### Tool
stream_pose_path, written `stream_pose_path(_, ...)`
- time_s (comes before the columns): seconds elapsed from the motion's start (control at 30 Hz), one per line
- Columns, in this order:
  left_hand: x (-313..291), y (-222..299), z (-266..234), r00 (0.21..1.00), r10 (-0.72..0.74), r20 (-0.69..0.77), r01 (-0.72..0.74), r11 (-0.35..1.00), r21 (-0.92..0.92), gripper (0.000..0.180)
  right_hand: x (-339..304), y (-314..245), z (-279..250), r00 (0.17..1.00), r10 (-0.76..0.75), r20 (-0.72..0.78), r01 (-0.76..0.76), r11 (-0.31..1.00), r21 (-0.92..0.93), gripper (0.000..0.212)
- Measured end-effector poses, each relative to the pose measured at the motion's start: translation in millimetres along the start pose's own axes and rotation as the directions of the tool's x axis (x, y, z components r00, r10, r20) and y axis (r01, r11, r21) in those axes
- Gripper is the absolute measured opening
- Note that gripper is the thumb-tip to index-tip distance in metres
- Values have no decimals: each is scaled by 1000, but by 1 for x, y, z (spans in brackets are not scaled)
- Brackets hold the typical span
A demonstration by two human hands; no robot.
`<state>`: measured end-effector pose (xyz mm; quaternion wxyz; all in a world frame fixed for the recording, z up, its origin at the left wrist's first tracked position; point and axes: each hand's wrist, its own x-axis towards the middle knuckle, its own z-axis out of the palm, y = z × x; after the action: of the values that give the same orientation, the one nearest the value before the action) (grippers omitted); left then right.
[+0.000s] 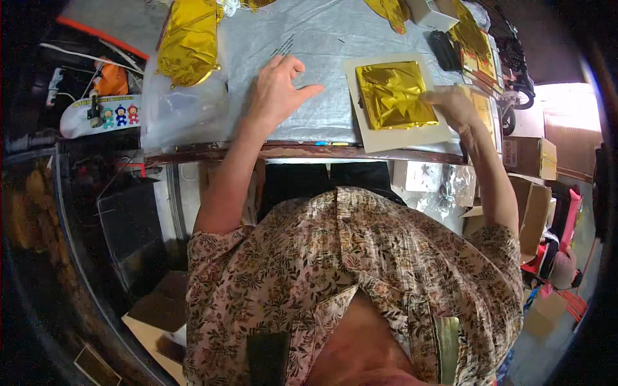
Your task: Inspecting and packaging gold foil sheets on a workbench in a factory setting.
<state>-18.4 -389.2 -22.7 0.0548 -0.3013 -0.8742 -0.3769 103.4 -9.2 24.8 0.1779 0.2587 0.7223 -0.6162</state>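
Observation:
A folded square of shiny gold foil (393,96) lies on a pale beige card (386,139) at the right of the table. My right hand (454,106) is at the foil's right edge, its fingertips touching or just over it; they are blurred, so I cannot tell whether they grip. Left of the card, my left hand (277,90) is held over the grey-silver table cover (322,51). Its thumb stretches out toward the foil, apart from the loosely curled fingers, and nothing is in it.
Another flat gold foil piece (188,48) lies at the table's left, near clear plastic (187,109). At the right are a black pouch (444,51) and a white box (432,13). A blue-and-yellow pen-like item (330,143) lies along the front edge. Cardboard boxes (531,157) stand beyond the right side.

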Motion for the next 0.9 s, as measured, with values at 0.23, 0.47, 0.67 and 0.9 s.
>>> stream_pose_path(0.23, 0, 2, 0, 999, -33, 12, 33, 999, -20, 47, 30, -5, 6, 995, -71, 65, 60, 984, 168, 21)
stream_pose_path(0.47, 0, 1, 3, 1000, -29, -4, 29, 999, -30, 47, 36, -1, 17, 987, -62, 150, 10, 945, 326, 24)
stream_pose_path(0.67, 3, -2, 4, 1000, -7, -3, 7, 1000, -28, 43, 27, -5, 23, 977, -36, 209, -48, 923, 382, 20)
stream_pose_path(0.9, 10, 3, 1, 998, -46, 44, 45, 999, 11, 36, 34, -1, 37, 964, -54, 262, -55, 919, 390, 25)
